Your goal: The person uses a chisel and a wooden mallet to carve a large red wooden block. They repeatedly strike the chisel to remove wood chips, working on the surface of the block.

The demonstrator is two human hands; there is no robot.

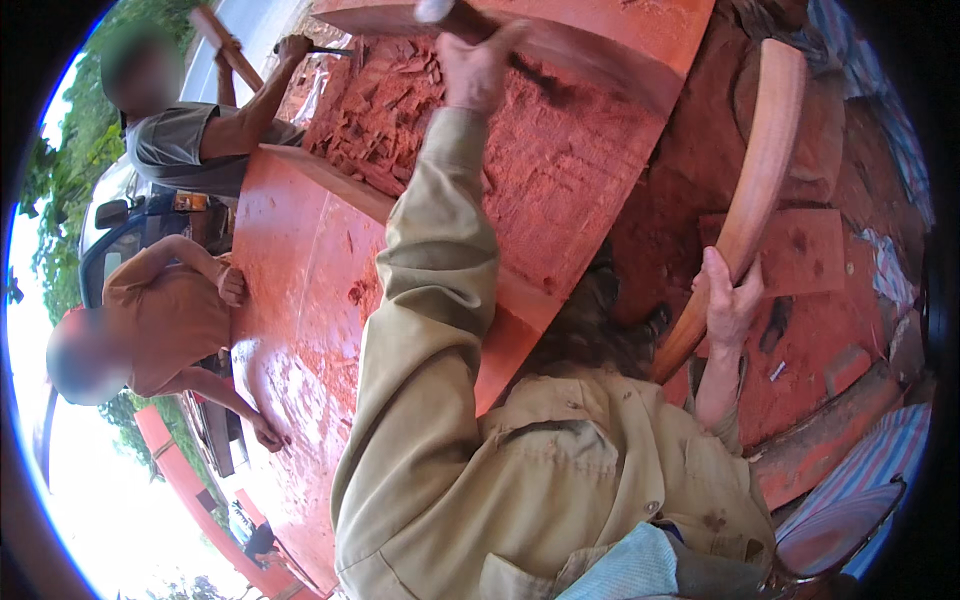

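Note:
My left hand [475, 68] reaches over a big reddish wooden slab and is closed around a chisel [458, 16], a dark stout rod with a pale, blunt end. The rod leans over the hollowed area, its lower part dark against the red wood. My right hand [732, 295] grips a long, smooth, curved wooden mallet [768, 150] near its lower part. The mallet stands raised at the right, apart from the chisel. Loose chips [385, 110] and red dust lie in the hollow of the slab [570, 225], between raised ridges.
Across the slab, one person [195, 140] works with a chisel and a wooden mallet. Another person [180, 310] in an orange-brown shirt rests a hand on the slab. A vehicle [130, 240] stands behind them. Wood pieces [830, 430] and striped sheeting [870, 450] lie at my right.

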